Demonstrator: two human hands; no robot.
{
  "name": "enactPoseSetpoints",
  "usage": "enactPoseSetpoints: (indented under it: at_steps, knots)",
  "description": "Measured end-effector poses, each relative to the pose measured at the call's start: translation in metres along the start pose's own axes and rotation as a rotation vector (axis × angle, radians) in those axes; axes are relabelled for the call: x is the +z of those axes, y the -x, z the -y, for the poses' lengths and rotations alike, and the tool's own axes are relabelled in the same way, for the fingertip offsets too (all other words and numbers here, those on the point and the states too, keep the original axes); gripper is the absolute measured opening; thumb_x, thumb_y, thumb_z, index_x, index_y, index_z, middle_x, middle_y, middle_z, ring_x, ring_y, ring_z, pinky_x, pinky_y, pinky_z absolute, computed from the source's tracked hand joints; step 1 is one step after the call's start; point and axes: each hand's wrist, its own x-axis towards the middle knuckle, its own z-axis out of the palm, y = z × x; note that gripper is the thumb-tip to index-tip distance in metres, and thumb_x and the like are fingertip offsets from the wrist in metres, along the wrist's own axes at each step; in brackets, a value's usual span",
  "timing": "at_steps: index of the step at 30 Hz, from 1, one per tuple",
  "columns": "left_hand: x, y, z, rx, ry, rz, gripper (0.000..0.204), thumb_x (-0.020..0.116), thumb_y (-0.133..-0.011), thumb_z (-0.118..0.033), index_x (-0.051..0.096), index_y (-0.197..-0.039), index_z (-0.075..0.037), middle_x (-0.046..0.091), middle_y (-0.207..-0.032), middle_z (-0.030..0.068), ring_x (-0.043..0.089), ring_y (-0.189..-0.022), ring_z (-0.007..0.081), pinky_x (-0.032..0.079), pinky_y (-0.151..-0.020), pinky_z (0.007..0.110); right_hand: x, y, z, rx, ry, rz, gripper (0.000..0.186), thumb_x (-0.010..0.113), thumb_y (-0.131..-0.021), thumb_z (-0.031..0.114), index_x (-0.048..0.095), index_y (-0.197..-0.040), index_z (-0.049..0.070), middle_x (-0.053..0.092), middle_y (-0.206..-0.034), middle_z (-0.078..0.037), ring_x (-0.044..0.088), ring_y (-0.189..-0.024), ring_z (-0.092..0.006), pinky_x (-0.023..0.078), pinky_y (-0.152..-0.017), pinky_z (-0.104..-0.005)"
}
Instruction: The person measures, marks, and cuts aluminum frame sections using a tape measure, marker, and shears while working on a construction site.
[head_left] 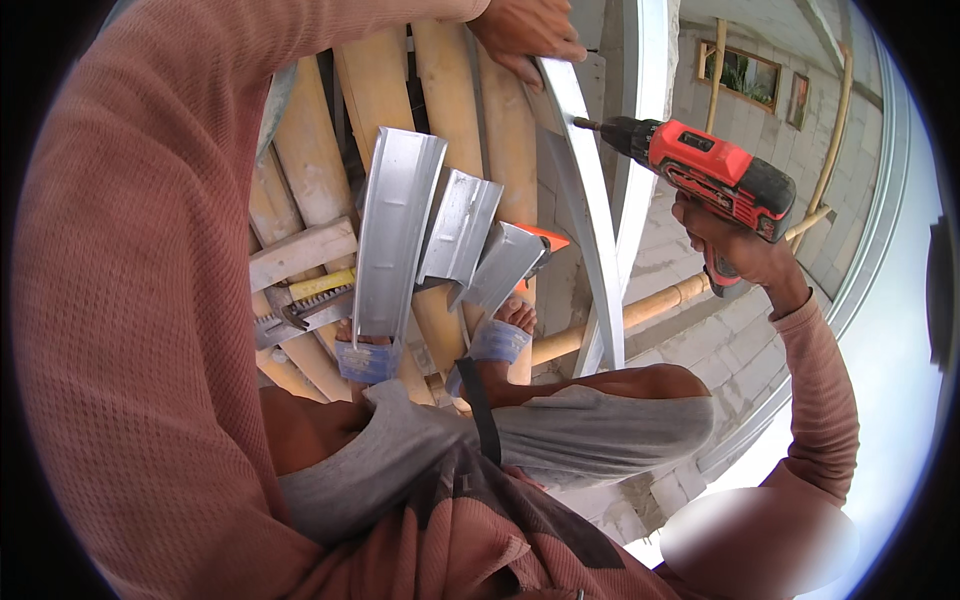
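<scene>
My right hand (738, 243) is wrapped round the grip of a red and black cordless drill (700, 165). The drill points left, and its bit meets the face of a pale metal channel (583, 185), or stops just short of it; I cannot tell which. At the channel's upper end my left hand (530, 38) grips the metal, its thumb on the near side and its fingers partly hidden. Below that hand, cut silver metal pieces lie side by side: a long one (393, 230), a shorter one (460, 225) and another short one (503, 265).
Bamboo poles (450, 95) form the platform under my sandalled feet. A hammer (285, 303), a saw (322, 315) and a wooden offcut (305, 252) lie at its left. An orange object (545, 238) shows behind the metal pieces. On the right are a bamboo rail (665, 300) and a block wall (740, 130).
</scene>
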Motion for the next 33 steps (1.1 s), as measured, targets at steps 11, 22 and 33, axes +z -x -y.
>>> enactPoseSetpoints:
  at_steps: [11,22,33]
  knots:
    - [0.002,-0.001,0.001,-0.003,-0.002,-0.006,0.048,0.066,-0.090,-0.055,0.061,-0.104,-0.010,0.072,-0.084,0.0100,0.074,-0.082,0.0322,0.057,-0.070,0.045,0.003,0.004,0.000,-0.013,-0.049,0.001,0.013,0.071,-0.094,0.017,0.064,-0.097,0.007,0.059,-0.074,0.002,0.056,-0.062,-0.0080,0.048,-0.057,-0.0276]
    - [0.009,0.003,-0.001,0.044,0.014,-0.087,0.047,0.069,-0.087,-0.053,0.059,-0.106,-0.011,0.070,-0.086,0.0091,0.073,-0.084,0.0311,0.057,-0.071,0.045,0.002,0.006,0.005,0.009,-0.080,0.018,0.014,0.071,-0.094,0.017,0.066,-0.101,0.006,0.061,-0.077,0.002,0.055,-0.061,-0.0078,0.048,-0.056,-0.0267]
    - [0.004,0.000,-0.029,-0.055,-0.048,-0.120,0.048,0.075,-0.086,-0.048,0.058,-0.113,-0.012,0.070,-0.089,0.0070,0.072,-0.084,0.0290,0.056,-0.073,0.041,0.011,0.013,0.001,-0.057,0.056,-0.077,0.027,0.077,-0.092,0.023,0.070,-0.111,0.005,0.065,-0.081,0.002,0.061,-0.066,-0.0079,0.049,-0.057,-0.0255]
